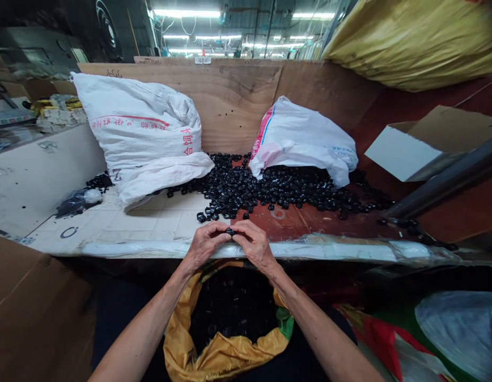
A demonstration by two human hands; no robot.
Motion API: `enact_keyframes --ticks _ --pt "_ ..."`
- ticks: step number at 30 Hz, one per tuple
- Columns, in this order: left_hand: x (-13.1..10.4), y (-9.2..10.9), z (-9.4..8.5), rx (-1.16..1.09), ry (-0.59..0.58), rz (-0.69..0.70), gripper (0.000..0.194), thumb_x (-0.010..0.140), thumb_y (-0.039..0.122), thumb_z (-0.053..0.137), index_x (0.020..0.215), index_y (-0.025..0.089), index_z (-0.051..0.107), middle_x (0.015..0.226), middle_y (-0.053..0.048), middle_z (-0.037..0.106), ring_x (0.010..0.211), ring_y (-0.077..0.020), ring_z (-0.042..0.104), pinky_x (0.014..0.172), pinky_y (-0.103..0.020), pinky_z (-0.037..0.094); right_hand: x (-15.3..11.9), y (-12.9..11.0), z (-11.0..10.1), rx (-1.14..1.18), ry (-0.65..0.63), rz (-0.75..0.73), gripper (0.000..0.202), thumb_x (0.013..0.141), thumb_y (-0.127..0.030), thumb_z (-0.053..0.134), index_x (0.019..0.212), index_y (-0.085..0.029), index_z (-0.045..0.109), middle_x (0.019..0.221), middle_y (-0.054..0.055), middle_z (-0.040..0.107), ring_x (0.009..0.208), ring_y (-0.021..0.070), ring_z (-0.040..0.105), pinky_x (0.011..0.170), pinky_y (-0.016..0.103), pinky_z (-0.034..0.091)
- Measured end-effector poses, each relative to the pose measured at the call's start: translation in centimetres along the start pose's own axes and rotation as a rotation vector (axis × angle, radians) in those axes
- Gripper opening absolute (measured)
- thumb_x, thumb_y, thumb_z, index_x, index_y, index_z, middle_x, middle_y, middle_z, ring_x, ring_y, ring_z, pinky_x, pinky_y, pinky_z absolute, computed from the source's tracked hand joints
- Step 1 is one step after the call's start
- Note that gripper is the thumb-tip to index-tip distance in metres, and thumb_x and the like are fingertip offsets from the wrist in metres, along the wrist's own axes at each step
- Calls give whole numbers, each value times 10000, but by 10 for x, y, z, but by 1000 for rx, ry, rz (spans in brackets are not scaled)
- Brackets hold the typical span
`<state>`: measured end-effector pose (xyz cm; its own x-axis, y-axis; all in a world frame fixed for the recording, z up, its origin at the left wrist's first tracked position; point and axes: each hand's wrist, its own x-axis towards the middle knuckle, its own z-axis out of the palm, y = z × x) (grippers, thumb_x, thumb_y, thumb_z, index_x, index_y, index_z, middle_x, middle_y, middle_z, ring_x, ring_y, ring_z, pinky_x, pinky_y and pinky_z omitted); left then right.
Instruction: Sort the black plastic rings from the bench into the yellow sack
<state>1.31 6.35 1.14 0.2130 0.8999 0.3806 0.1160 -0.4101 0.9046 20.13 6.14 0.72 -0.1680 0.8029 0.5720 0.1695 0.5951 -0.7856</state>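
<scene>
Between the fingertips of both hands is a small black plastic part (230, 232), held just above the front edge of the workbench (178, 217). My left hand (206, 242) pinches it from the left, and my right hand (254, 242) pinches it from the right. Much of the part is covered by the fingers. Just beyond the hands, a pile of similar black parts (234, 191) spreads over the bench. Below my wrists, an orange-yellow woven sack (226, 350) stands with its mouth wide, and many black parts lie inside.
Two white woven sacks, a left one (150, 127) and a right one (305, 135), rest on the bench by the pile. A wooden board (230, 101) rises behind. At right are a cardboard box (409, 154), a dark metal bar (448, 175) and a yellow sack (421, 42) above.
</scene>
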Motion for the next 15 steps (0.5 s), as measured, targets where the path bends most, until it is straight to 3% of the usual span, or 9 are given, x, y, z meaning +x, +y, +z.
enact_keyframes --ticks 3,7,12,15 --pt "-1 1 0 -11 5 -14 153 835 281 757 964 200 772 969 -55 748 925 -198 687 902 -338 533 -1 0 1 -11 14 -68 169 908 -206 642 1026 -213 763 1006 81 703 958 206 669 847 334 540" --pt "-2 -1 1 6 29 72 149 852 310 746 936 186 753 971 -62 724 927 -191 675 892 -334 535 -1 3 6 -135 30 -16 141 941 -280 633 907 -188 734 844 51 686 764 167 637 708 281 501" --pt "-2 -1 3 15 53 114 154 854 324 750 920 185 741 967 -65 714 944 -191 667 905 -342 533 -3 3 11 -322 12 -36 403 1013 -337 509 654 -193 621 601 -3 523 583 135 486 625 267 424" --pt "-2 -1 3 9 54 90 171 856 338 746 929 184 735 966 -64 710 932 -187 669 899 -339 537 -3 0 9 -267 60 1 248 977 -355 568 829 -186 674 703 10 592 626 141 533 631 257 444"
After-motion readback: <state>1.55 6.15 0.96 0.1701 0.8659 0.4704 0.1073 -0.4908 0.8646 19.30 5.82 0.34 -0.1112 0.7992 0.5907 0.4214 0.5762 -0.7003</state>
